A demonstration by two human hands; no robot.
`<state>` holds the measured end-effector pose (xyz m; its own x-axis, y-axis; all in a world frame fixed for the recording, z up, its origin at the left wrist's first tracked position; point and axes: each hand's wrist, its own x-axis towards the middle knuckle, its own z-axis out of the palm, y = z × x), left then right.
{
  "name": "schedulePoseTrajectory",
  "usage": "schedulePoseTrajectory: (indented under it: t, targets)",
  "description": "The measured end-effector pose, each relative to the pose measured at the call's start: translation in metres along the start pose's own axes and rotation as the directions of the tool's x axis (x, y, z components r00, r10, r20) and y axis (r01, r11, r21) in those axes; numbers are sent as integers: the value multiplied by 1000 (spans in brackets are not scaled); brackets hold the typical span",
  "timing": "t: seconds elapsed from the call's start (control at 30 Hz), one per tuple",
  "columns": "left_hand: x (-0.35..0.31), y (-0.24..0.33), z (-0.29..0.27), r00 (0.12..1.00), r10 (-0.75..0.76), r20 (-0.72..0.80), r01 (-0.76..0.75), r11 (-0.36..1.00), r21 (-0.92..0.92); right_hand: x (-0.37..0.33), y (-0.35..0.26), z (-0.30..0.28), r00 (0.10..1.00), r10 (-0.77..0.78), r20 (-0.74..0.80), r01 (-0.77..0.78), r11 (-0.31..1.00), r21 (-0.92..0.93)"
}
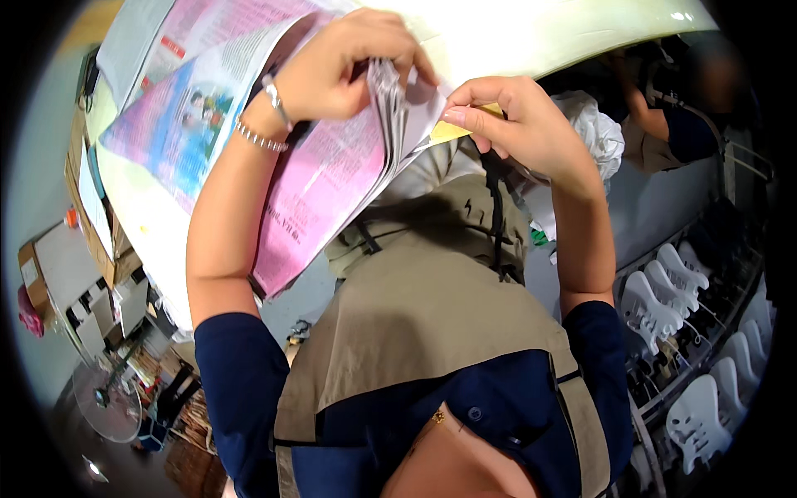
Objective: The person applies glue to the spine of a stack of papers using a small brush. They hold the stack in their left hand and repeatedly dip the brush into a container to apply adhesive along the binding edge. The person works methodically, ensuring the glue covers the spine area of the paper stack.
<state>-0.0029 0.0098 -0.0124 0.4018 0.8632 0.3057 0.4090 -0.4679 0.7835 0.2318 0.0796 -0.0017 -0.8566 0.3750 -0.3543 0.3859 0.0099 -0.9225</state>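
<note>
My left hand (357, 66), with a bracelet and a second band at the wrist, is closed round the upper part of a folded, many-layered newspaper (324, 183). Its pink printed sheets hang down toward my apron, and the layered edge faces right. My right hand (519, 124) pinches a small yellow piece (449, 131), paper or tape, between thumb and forefinger, right beside the newspaper's upper right corner. Whether the yellow piece is stuck to the newspaper I cannot tell. Another newspaper sheet (199, 104), blue and pink, lies curled at the left of my left forearm.
Underneath is a pale, glossy curved surface (498, 33). Crumpled white plastic (596, 133) bulges beyond my right forearm. Another person (681, 124) is at the upper right. White guitar-shaped bodies (701, 419) stand racked at the lower right. A fan (106, 398) stands at the lower left.
</note>
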Motion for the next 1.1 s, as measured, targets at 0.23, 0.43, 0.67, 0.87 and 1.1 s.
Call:
schedulePoseTrajectory:
  t: [0.23,0.43,0.67,0.87,1.1]
  targets:
    - [-3,-4,-1,998,-50,-32,42,979,-200,-13,8,82,997,-31,65,23,992,124]
    - [-6,-26,-7,981,69,-184,-138,908,-395,-15,7,173,974,-158,163,114,961,251]
    - [-13,-19,-8,967,-102,-234,8,928,-372,-9,17,187,835,-341,432,388,922,-23]
    - [-6,16,-11,995,-93,26,90,992,93,-65,19,50,973,27,-229,34,965,259]
    - [-3,11,-5,1000,11,13,-13,987,161,-52,29,23,688,-147,-711,258,965,50]
